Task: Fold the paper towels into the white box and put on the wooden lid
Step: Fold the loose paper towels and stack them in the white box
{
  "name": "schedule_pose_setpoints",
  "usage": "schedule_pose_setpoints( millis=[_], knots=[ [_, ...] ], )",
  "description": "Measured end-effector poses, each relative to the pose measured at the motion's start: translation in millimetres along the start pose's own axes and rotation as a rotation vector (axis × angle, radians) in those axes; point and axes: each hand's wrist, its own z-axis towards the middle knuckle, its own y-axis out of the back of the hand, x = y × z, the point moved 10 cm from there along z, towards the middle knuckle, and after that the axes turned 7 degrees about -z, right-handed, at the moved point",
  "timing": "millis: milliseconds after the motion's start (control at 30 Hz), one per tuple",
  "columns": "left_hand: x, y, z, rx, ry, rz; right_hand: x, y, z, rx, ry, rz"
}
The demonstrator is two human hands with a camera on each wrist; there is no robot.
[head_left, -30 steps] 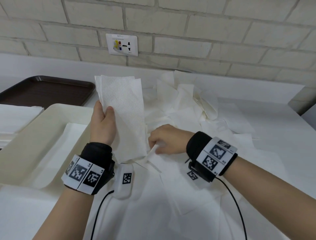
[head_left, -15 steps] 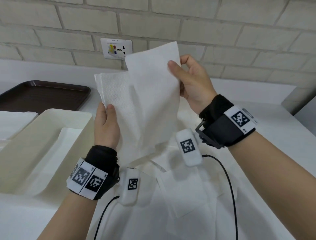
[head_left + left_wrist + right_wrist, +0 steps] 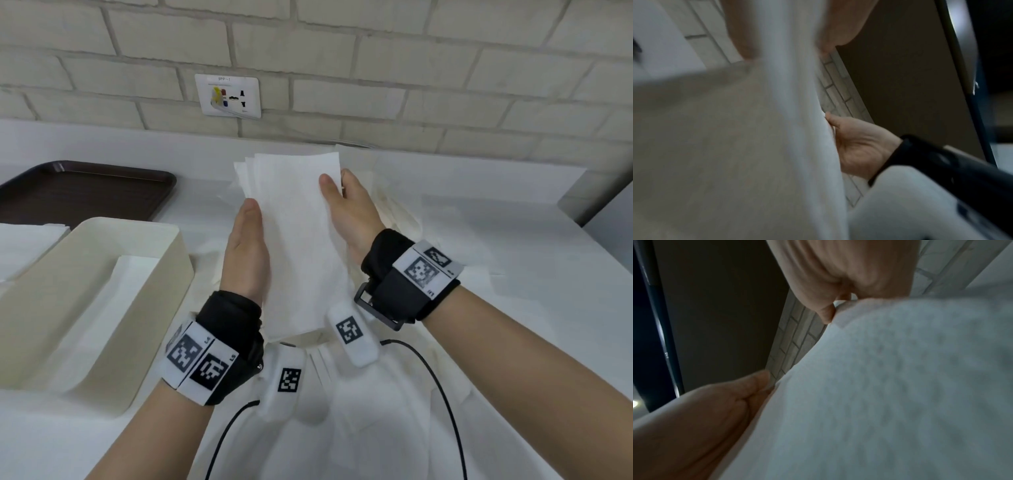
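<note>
A small stack of white paper towels [image 3: 296, 240] stands upright above the table between both hands. My left hand [image 3: 246, 246] holds its left edge, thumb on the near face. My right hand [image 3: 346, 209] pinches the upper right edge, thumb in front and fingers behind. The left wrist view shows the towels [image 3: 748, 146] close up, with the right hand [image 3: 857, 146] at their side. In the right wrist view the towels [image 3: 890, 386] fill the frame and the right fingers [image 3: 824, 313] grip their edge. The white box [image 3: 150, 308] stands open at left with a white sheet lying inside. No wooden lid shows.
Loose paper towels [image 3: 394, 205] lie heaped behind the hands and spread over the white table [image 3: 513, 240]. A dark brown tray [image 3: 85, 192] sits at the back left. More white sheets [image 3: 24, 243] lie stacked left of the box. A brick wall with a socket [image 3: 227, 96] stands behind.
My right hand picked a towel off the pile, raised it, then brought it down against the towels in my left hand. Both hands now hold one aligned stack, lower than before.
</note>
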Motion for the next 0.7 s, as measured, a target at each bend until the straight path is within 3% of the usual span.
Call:
schedule_pose_setpoints(
  millis=[133,300,500,700],
  knots=[
    [2,-7,4,0.094,-0.055,0.161,11,3,-8,0.032,0.060,-0.127],
    [2,16,11,0.007,-0.077,0.255,11,8,-18,0.106,0.186,-0.447],
    [7,43,16,-0.114,-0.034,0.267,-33,-19,-52,0.516,0.193,-1.099],
    [8,56,14,-0.173,-0.019,0.265,-52,-51,-77,0.616,0.372,-1.436]
  ],
)
